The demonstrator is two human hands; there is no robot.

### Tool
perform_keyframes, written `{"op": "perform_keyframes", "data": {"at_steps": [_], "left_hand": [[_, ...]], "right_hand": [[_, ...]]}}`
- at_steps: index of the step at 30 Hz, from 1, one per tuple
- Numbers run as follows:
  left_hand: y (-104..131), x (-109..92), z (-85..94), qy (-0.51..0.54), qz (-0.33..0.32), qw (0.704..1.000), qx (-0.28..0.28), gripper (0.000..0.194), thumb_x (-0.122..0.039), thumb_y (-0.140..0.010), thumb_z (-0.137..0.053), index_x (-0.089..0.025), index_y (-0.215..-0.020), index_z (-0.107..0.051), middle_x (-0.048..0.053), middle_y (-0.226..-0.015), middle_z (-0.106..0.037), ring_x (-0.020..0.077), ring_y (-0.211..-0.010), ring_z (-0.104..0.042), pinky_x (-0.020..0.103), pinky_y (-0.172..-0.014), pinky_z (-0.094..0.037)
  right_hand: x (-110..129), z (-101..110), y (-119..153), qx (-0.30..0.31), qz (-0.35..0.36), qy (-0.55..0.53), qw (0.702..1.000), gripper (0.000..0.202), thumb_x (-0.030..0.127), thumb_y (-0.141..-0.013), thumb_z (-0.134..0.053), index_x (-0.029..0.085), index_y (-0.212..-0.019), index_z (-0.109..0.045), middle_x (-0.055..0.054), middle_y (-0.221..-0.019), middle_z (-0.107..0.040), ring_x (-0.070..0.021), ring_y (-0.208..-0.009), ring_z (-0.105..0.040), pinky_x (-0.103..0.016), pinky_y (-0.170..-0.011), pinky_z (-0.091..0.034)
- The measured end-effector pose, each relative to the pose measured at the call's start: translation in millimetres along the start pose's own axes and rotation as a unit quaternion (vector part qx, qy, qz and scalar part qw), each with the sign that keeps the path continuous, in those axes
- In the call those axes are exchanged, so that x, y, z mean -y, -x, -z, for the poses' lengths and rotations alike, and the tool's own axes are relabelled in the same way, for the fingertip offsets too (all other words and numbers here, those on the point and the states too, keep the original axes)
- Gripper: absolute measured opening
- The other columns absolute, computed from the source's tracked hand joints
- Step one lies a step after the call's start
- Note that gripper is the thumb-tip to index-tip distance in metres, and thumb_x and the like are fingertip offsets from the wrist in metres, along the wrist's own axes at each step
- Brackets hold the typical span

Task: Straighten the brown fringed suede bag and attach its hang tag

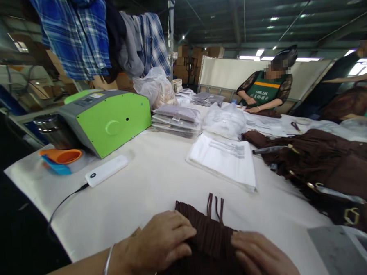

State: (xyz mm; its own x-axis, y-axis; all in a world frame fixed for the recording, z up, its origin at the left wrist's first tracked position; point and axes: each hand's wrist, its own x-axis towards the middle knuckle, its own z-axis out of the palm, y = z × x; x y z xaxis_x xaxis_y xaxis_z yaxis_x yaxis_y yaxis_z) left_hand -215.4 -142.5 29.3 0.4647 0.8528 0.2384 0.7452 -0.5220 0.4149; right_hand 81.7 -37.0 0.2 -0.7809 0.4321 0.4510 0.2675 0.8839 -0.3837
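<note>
While the left hand (160, 243) lies bent over the left side of a dark brown fringed piece (209, 241), its thumb slightly apart from the fingers, the right hand (263, 254) lays its fingers along the right side. Whether either hand pinches the cloth I cannot tell, since the undersides are hidden. The piece is at the table's near edge, running out of view at the bottom, with 3 thin loops sticking up from its far side. A silver bangle (106, 266) circles the left wrist.

Near the left edge of the table (149, 188) lie a white device (107, 171) with a black cable (62, 204) and an orange ring-shaped item (61, 155). A green machine (118, 122) and a metal tumbler (58, 131) stand toward the left corner. Beyond the brown piece is a folded white bag (223, 158). Brown goods (320, 159) with gold-coloured fittings are heaped along the right side, a grey device (340, 248) nearer. At the far edge, 1 co-worker (265, 90) in a green apron has both hands low over the table.
</note>
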Motion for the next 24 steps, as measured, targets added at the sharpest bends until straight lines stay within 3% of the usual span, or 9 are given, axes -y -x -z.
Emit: {"op": "perform_keyframes", "data": {"at_steps": [2,5,8,10,12,15,17,20,24], "left_hand": [[-25,19,-2.1,0.018,0.052,0.998,-0.022,0.016,-0.029,-0.098,-0.048,-0.022,-0.107,-0.060,0.002,-0.100,-0.064,0.0171,-0.092,-0.060,0.027,-0.084,-0.048],[-76,45,-12.5,0.042,0.113,0.993,-0.013,0.021,-0.019,-0.090,-0.057,-0.021,-0.111,-0.058,0.003,-0.110,-0.059,0.0158,-0.092,-0.061,0.026,-0.084,-0.049],[-127,59,-29.5,0.014,0.110,0.991,0.068,0.045,-0.019,-0.081,-0.067,-0.018,-0.123,-0.052,0.008,-0.119,-0.055,0.0207,-0.098,-0.061,0.030,-0.088,-0.050],[-150,62,-41.6,-0.010,0.100,0.989,0.112,0.043,-0.017,-0.077,-0.069,-0.015,-0.117,-0.057,0.010,-0.114,-0.059,0.0253,-0.100,-0.062,0.033,-0.086,-0.051],[-163,63,-51.5,-0.015,0.099,0.986,0.134,0.028,-0.014,-0.076,-0.066,-0.014,-0.104,-0.063,0.011,-0.102,-0.065,0.0271,-0.094,-0.065,0.034,-0.080,-0.053],[-167,63,-58.3,-0.022,0.109,0.982,0.155,0.012,-0.015,-0.079,-0.062,-0.015,-0.090,-0.067,0.010,-0.088,-0.069,0.0284,-0.086,-0.067,0.034,-0.073,-0.053],[-163,61,-55.5,-0.031,0.121,0.980,0.154,0.010,-0.015,-0.080,-0.060,-0.014,-0.087,-0.067,0.012,-0.087,-0.070,0.0296,-0.086,-0.067,0.035,-0.072,-0.053],[-147,50,-40.3,-0.034,0.128,0.981,0.142,0.010,-0.018,-0.080,-0.060,-0.015,-0.087,-0.067,0.011,-0.086,-0.070,0.0288,-0.085,-0.067,0.034,-0.070,-0.052],[-109,19,-14.2,-0.011,0.089,0.988,0.126,0.012,-0.026,-0.081,-0.066,-0.021,-0.091,-0.064,0.002,-0.087,-0.069,0.0214,-0.082,-0.065,0.027,-0.068,-0.049]], "right_hand": [[-11,6,-30,-0.016,-0.156,-0.013,0.988,0.019,0.036,-0.096,-0.050,0.026,-0.098,-0.066,-0.006,-0.095,-0.072,-0.0209,-0.084,-0.068,-0.030,-0.070,-0.056],[-38,-5,-69,0.068,-0.314,0.014,0.947,0.017,0.036,-0.086,-0.061,0.021,-0.096,-0.064,-0.005,-0.088,-0.069,-0.0198,-0.078,-0.065,-0.030,-0.069,-0.050],[-57,-26,-93,0.145,-0.352,0.052,0.923,0.034,0.029,-0.069,-0.075,0.017,-0.098,-0.063,-0.007,-0.090,-0.068,-0.0220,-0.079,-0.064,-0.029,-0.067,-0.045],[-62,-37,-100,0.151,-0.348,0.064,0.923,0.036,0.023,-0.062,-0.077,0.015,-0.094,-0.063,-0.010,-0.092,-0.068,-0.0240,-0.081,-0.063,-0.029,-0.066,-0.042],[-61,-44,-104,0.153,-0.345,0.066,0.924,0.029,0.019,-0.063,-0.075,0.015,-0.089,-0.063,-0.010,-0.090,-0.068,-0.0241,-0.080,-0.063,-0.029,-0.065,-0.040],[-60,-48,-105,0.153,-0.342,0.044,0.926,0.009,0.014,-0.068,-0.067,0.017,-0.076,-0.064,-0.005,-0.075,-0.068,-0.0210,-0.072,-0.063,-0.027,-0.060,-0.037],[-58,-48,-105,0.152,-0.346,0.025,0.925,0.008,0.010,-0.069,-0.063,0.018,-0.069,-0.064,-0.002,-0.066,-0.067,-0.0183,-0.065,-0.062,-0.025,-0.056,-0.036],[-45,-39,-100,0.138,-0.340,-0.001,0.930,0.014,0.005,-0.069,-0.059,0.018,-0.070,-0.064,0.001,-0.065,-0.066,-0.0149,-0.062,-0.061,-0.022,-0.055,-0.038],[-4,-21,-71,0.105,-0.271,-0.021,0.957,0.015,0.006,-0.078,-0.058,0.020,-0.079,-0.064,0.002,-0.080,-0.066,-0.0128,-0.076,-0.061,-0.021,-0.067,-0.041]]}}
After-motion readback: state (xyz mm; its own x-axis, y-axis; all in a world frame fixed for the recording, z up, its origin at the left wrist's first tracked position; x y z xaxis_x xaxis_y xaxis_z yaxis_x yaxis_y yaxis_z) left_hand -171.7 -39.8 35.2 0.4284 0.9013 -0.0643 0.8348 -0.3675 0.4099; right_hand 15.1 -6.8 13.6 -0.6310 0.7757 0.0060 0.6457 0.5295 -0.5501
